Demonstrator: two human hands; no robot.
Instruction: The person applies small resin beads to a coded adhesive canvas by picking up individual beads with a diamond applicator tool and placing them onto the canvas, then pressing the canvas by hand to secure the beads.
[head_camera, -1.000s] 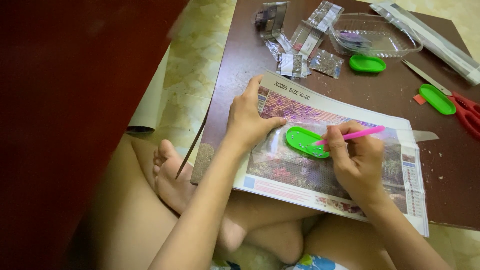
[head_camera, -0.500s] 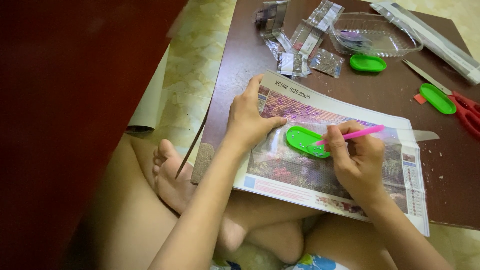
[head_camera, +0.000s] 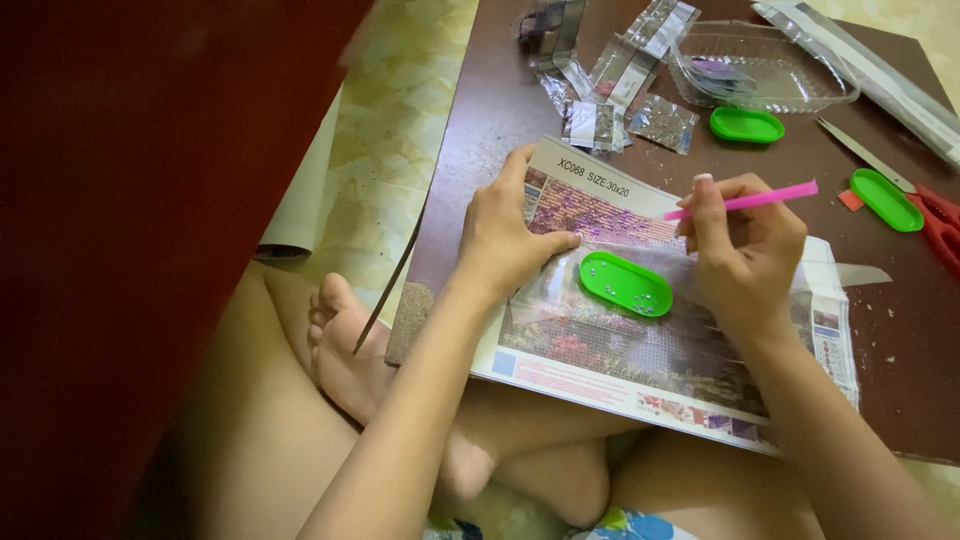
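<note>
A diamond-painting canvas (head_camera: 640, 360) with a flowery picture lies across a brown board (head_camera: 480, 130) over my lap. My left hand (head_camera: 505, 235) rests flat on the canvas's left part, thumb stretched toward a green oval tray (head_camera: 626, 284) holding small beads. My right hand (head_camera: 745, 250) grips a pink pen (head_camera: 745, 202) and has its tip lowered onto the purple upper area of the canvas, above the tray.
At the back of the board lie several small clear bead bags (head_camera: 610, 90), a clear plastic box (head_camera: 760, 65), two more green trays (head_camera: 747, 124) (head_camera: 886, 199) and red-handled scissors (head_camera: 930, 215). A dark red surface (head_camera: 130, 230) fills the left.
My right hand has lifted the pen out of the green tray and carried it up and right to the canvas's purple upper area. The left hand has stayed put.
</note>
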